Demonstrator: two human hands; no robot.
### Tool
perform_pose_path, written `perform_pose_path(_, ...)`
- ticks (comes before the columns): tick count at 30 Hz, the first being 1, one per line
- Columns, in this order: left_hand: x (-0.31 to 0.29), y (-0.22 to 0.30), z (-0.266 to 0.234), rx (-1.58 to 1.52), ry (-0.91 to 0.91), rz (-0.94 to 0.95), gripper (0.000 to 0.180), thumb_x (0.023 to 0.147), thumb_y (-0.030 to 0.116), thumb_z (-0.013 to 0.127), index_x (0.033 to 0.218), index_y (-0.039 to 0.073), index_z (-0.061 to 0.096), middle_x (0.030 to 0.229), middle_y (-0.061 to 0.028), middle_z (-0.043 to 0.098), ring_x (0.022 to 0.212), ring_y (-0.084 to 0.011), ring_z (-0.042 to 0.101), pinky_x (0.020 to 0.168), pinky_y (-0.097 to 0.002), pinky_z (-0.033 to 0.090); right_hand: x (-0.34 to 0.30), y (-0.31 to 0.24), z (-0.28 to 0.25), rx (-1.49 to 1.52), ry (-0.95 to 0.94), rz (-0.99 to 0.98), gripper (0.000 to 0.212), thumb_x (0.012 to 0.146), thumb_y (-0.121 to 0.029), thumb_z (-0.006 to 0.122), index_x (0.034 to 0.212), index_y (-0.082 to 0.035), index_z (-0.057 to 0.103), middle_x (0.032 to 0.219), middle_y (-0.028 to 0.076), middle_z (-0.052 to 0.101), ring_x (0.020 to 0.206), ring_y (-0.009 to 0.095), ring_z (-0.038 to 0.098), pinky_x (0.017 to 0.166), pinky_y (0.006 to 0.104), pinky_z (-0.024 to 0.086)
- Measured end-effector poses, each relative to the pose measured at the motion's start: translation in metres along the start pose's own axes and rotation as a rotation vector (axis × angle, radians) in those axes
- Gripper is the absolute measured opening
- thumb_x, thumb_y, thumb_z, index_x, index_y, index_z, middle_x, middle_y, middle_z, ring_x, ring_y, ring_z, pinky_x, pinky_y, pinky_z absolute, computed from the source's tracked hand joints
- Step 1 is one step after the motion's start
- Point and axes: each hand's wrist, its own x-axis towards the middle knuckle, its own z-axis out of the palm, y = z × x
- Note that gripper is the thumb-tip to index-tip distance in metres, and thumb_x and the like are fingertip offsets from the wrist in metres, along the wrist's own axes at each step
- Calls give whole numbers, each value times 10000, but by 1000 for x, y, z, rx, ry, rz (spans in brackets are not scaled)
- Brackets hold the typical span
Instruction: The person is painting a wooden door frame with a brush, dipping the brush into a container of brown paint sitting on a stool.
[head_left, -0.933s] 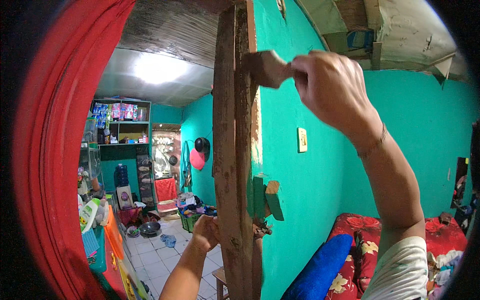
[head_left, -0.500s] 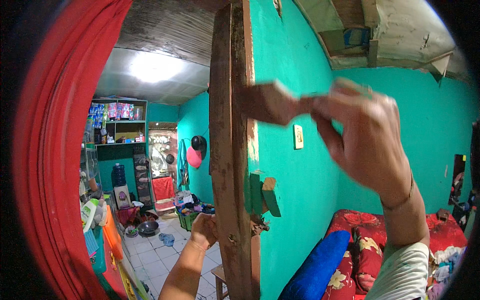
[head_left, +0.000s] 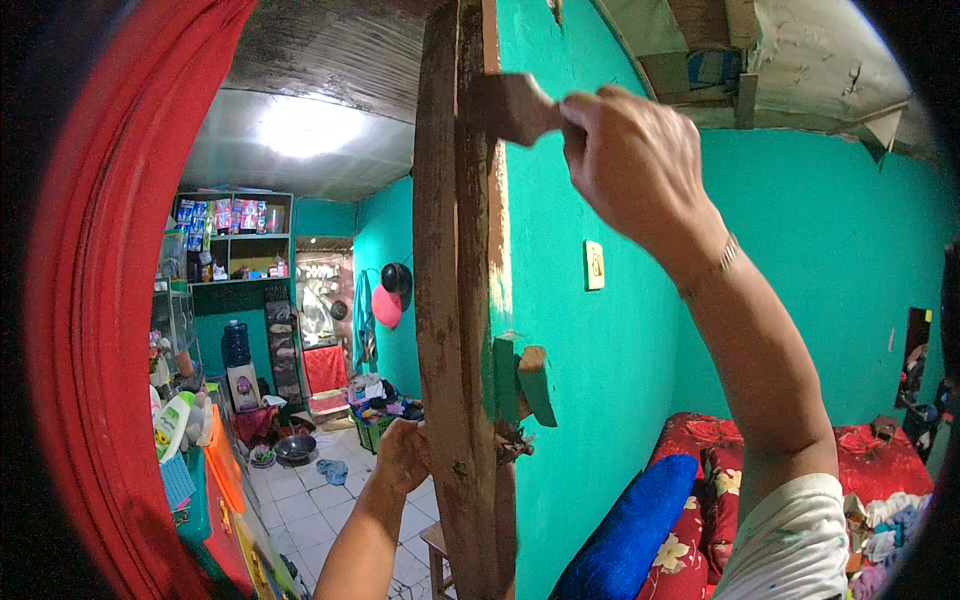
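A tall brown wooden door post [head_left: 437, 300] stands upright in the middle, its right face patchy with dark and bare spots. My right hand [head_left: 640, 165] is raised near its top, closed around the thin handle of a flat paintbrush [head_left: 515, 108]. The brush's wide brown end, slightly blurred, lies against the post's right side. Lower down, my left hand [head_left: 403, 456] grips the post's left edge, with its fingertips partly hidden. A small wooden block [head_left: 537, 385] juts from the post's right side, just above some frayed dark material [head_left: 512, 442].
A red curtain [head_left: 130, 300] hangs at the left. Beyond the post are a basket of clothes [head_left: 375, 430], a black basin [head_left: 295, 450] and shelves [head_left: 240, 240]. At right, a light switch [head_left: 594, 266] is on the green wall [head_left: 620, 340], above a blue bolster [head_left: 630, 530] and red bedding [head_left: 880, 460].
My right hand and the paintbrush have moved up and left, toward the top of the post. My left hand stays at the post's left edge.
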Motion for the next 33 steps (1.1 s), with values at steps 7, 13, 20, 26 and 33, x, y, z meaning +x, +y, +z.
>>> perform_pose_path(7,-6,0,15,-54,-137,32,344,861,327,470,961,60,662,969,-81,692,914,-238,652,815,-372,493,-68,-16,-54,198,-229,-65,125,759,-97,663,884,-107,667,720,86,574,611,298,584,526,406,447)
perform_pose_path(13,-9,8,-22,-113,-172,60,322,863,318,465,892,66,664,934,-75,694,859,-226,651,788,-357,493,-67,-10,-76,321,-221,-60,203,738,-34,646,906,-135,701,700,93,573,626,277,598,540,382,458)
perform_pose_path(20,-4,-1,17,-17,-201,45,277,866,286,466,867,84,656,861,-56,688,816,-210,649,761,-342,497,-9,23,0,31,116,47,145,809,-199,568,848,-126,687,737,139,637,685,349,634,598,448,512)
perform_pose_path(26,0,2,-15,-57,7,33,291,879,294,451,858,86,654,842,-54,687,767,-199,650,710,-333,506,-41,-11,-20,118,-65,-40,105,765,-157,623,842,-95,658,729,144,601,671,339,624,566,435,500)
perform_pose_path(33,2,-4,4,21,-50,108,349,879,336,459,839,55,662,829,-75,688,750,-211,647,699,-349,499,-78,-17,-68,224,-250,-145,199,724,-59,674,914,-116,681,685,61,558,594,260,567,531,363,452)
